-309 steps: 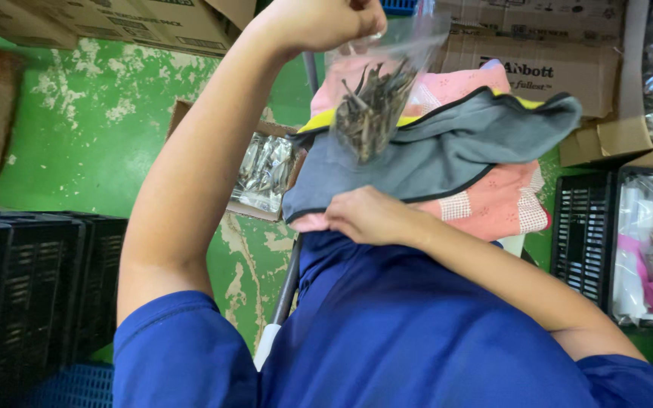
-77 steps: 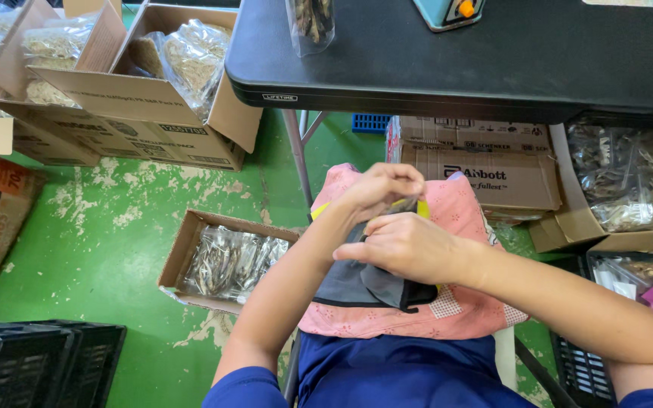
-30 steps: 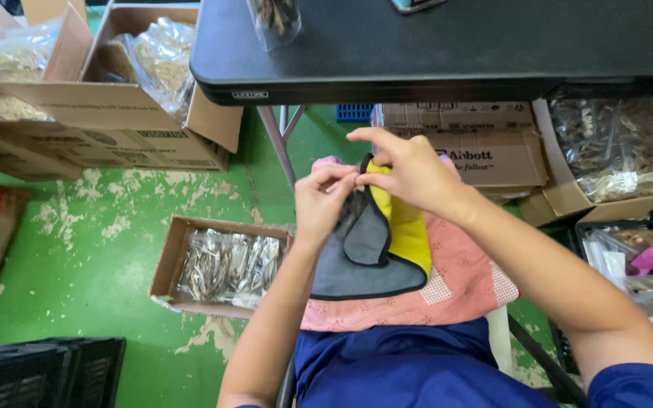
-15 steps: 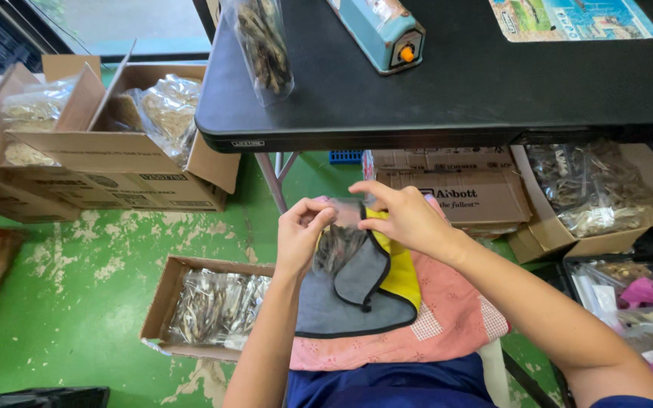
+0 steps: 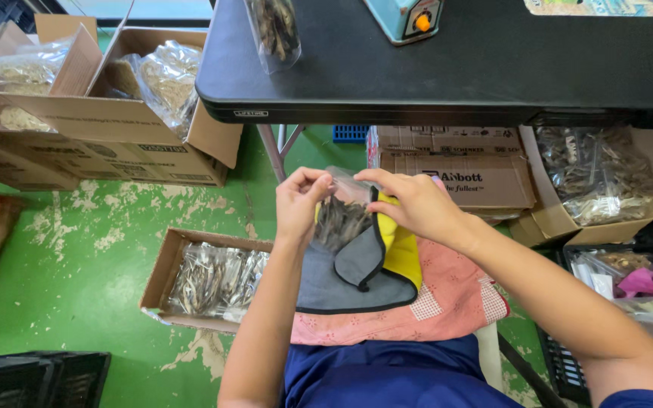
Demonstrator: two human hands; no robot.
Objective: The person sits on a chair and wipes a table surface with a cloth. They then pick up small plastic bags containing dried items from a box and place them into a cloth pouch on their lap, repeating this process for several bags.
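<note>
Both hands hold a small clear plastic bag (image 5: 341, 215) of dried small fish above my lap. My left hand (image 5: 300, 204) pinches the bag's top left edge. My right hand (image 5: 410, 202) pinches its top right edge. Under the bag lie a grey cloth (image 5: 341, 279) with a yellow lining (image 5: 396, 249) and a pink cloth (image 5: 447, 302) across my knees.
A black table (image 5: 447, 75) stands ahead, with a filled clear bag (image 5: 273, 30) and a teal sealing machine (image 5: 406, 17) on it. An open cardboard box of filled bags (image 5: 209, 279) sits on the green floor at left. More boxes (image 5: 115, 121) stand at left and right. Black crates (image 5: 35, 378) sit bottom left.
My view has tilted up toward the table. Both hands have raised the bag slightly off the grey cloth and still pinch its top.
</note>
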